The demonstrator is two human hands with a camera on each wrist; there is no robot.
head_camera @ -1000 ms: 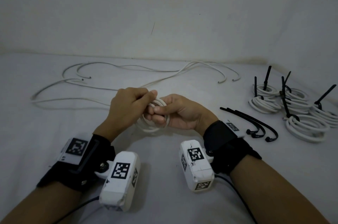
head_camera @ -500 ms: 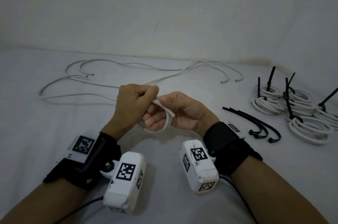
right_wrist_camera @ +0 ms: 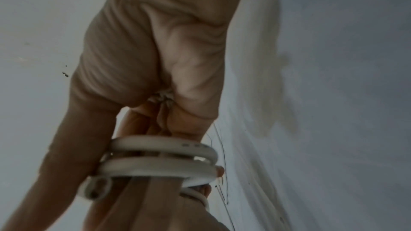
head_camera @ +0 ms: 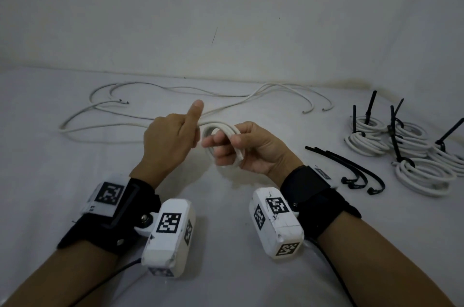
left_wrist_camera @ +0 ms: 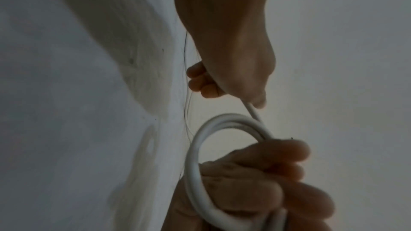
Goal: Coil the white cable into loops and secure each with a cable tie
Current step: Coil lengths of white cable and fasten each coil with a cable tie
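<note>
- Surface [head_camera: 75,193], pale and cloth-like, carries everything; the loose run of round white plastic cable [head_camera: 226,108] trails away from both hands toward the far left, its long axis lying roughly left to right.
- Finished white coils with upright black ties [head_camera: 421,173] sit well apart at the far right, with spare black cable ties [head_camera: 351,168] lying between them and the right wrist. The right hand is the nearer to those ties.
- Small coil of white cable [head_camera: 221,131] is held above the surface between the two hands, its ring standing roughly on edge, open side toward the left hand.
- Right hand [head_camera: 251,148] grips the coil, fingers threaded through the ring and thumb clamping the turns; a cut end [head_camera: 239,157] pokes out below the thumb.
- Left hand [head_camera: 170,141] sits just beside the coil, fingers curled on the feeding strand [left_wrist_camera: 252,110], thumb raised; judging by this, another turn is about to be laid on.
</note>
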